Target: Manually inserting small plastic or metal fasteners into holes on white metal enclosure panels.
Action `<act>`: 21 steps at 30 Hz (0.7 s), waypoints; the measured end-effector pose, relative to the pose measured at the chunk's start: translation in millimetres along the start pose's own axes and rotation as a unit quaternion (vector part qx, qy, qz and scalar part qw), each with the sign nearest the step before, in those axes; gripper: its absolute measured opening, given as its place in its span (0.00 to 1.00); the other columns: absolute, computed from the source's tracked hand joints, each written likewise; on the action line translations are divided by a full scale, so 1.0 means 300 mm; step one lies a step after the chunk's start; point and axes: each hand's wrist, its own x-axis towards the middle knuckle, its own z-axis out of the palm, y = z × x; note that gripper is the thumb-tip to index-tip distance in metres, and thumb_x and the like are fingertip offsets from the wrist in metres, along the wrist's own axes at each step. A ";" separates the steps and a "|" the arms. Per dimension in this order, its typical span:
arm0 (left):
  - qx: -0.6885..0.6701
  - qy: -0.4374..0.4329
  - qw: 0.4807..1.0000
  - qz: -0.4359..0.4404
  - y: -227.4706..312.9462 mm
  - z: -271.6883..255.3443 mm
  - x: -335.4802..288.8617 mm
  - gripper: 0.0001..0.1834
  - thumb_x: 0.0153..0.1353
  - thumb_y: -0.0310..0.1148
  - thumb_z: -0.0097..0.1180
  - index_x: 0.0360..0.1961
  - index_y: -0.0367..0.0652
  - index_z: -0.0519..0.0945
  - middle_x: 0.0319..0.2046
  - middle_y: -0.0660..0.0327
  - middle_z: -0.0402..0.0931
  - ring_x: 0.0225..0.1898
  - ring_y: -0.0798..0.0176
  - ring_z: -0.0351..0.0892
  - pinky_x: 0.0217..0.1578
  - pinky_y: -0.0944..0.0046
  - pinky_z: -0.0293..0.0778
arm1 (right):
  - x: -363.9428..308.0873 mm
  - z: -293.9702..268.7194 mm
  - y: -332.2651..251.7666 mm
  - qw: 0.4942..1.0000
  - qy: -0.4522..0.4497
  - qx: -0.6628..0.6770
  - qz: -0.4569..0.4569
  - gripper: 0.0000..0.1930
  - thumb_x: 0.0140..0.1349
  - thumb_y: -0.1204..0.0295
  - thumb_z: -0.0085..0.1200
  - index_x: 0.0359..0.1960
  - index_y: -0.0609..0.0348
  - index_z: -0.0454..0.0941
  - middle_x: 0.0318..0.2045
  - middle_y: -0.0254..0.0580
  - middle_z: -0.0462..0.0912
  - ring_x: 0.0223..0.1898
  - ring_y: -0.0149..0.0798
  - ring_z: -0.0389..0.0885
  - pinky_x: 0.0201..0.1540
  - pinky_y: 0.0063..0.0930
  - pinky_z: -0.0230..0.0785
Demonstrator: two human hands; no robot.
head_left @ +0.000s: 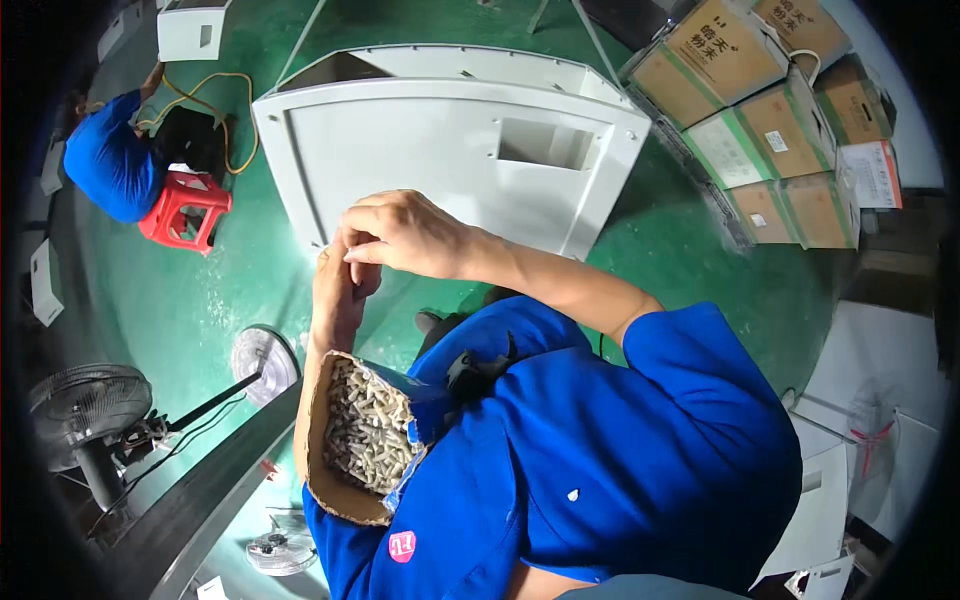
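My right hand (405, 235) reaches across to the left, its fingers curled and pinched together against my left hand (338, 290). The left hand is closed too, fingertips up against the right ones. Whatever lies between the fingertips is too small or hidden to make out. Both hands are over the lower left corner of a large white metal cabinet (400, 150) with a rectangular cutout. Between my left forearm and my body rests an open cardboard box (318, 455), full of small off-white cylindrical pieces (365, 425).
Stacked cartons (720, 60) stand at the right. Far left, a person in blue (115, 165) sits on a red stool (188, 215) near a yellow hose (247, 120). A standing fan (90, 405) and a grey metal beam (220, 490) are at the lower left. The floor (190, 300) is green.
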 end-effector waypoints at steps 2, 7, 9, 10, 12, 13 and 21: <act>-0.019 0.018 0.999 -0.047 0.005 0.019 0.010 0.25 0.69 0.49 0.38 0.16 0.48 0.65 0.10 0.71 0.54 0.10 0.75 0.51 0.11 0.72 0.43 | 0.020 -0.016 0.012 1.000 -0.010 -0.019 -0.003 0.06 0.50 0.74 0.59 0.29 0.61 0.77 0.27 0.44 0.79 0.32 0.45 0.79 0.36 0.33 0.71; -0.097 0.002 0.992 -0.077 0.020 0.016 0.008 0.20 0.68 0.44 0.37 0.25 0.43 0.71 0.16 0.68 0.64 0.13 0.74 0.55 0.14 0.73 0.50 | 0.250 -0.167 0.089 0.993 0.019 -0.092 -0.073 0.05 0.50 0.72 0.58 0.28 0.59 0.81 0.29 0.43 0.81 0.33 0.43 0.80 0.39 0.32 0.71; -0.115 -0.035 0.990 -0.068 0.007 0.001 0.010 0.16 0.67 0.41 0.38 0.32 0.42 0.73 0.20 0.68 0.67 0.15 0.76 0.56 0.15 0.74 0.52 | 0.390 -0.257 0.068 0.984 0.009 -0.158 -0.079 0.06 0.50 0.72 0.59 0.28 0.61 0.80 0.26 0.42 0.82 0.31 0.41 0.81 0.38 0.31 0.72; -0.125 -0.029 0.990 -0.059 0.007 0.000 0.004 0.14 0.67 0.38 0.39 0.34 0.41 0.73 0.21 0.68 0.68 0.16 0.76 0.57 0.16 0.75 0.54 | 0.461 -0.290 0.072 0.973 -0.031 -0.204 -0.099 0.05 0.48 0.78 0.60 0.28 0.64 0.80 0.27 0.42 0.82 0.30 0.36 0.81 0.35 0.27 0.72; -0.141 -0.027 0.988 -0.050 0.007 -0.013 -0.002 0.11 0.66 0.34 0.42 0.37 0.39 0.73 0.23 0.67 0.68 0.16 0.77 0.57 0.16 0.75 0.54 | 0.588 -0.332 0.085 0.970 -0.109 -0.215 -0.038 0.07 0.48 0.73 0.56 0.28 0.63 0.80 0.26 0.48 0.81 0.30 0.42 0.81 0.35 0.30 0.72; -0.144 -0.024 0.988 -0.054 0.008 -0.014 -0.002 0.11 0.67 0.35 0.43 0.38 0.39 0.73 0.23 0.66 0.68 0.17 0.77 0.57 0.15 0.76 0.55 | 0.634 -0.355 0.101 0.963 -0.154 -0.222 0.010 0.07 0.47 0.74 0.56 0.28 0.63 0.80 0.27 0.49 0.82 0.30 0.43 0.81 0.35 0.32 0.72; -0.202 0.003 0.979 -0.036 -0.013 -0.040 -0.007 0.12 0.68 0.36 0.43 0.40 0.37 0.73 0.23 0.66 0.67 0.18 0.77 0.58 0.15 0.76 0.54 | 0.836 -0.387 0.266 0.788 -0.503 -0.333 0.125 0.05 0.45 0.81 0.60 0.26 0.67 0.79 0.23 0.44 0.82 0.26 0.35 0.81 0.32 0.26 0.72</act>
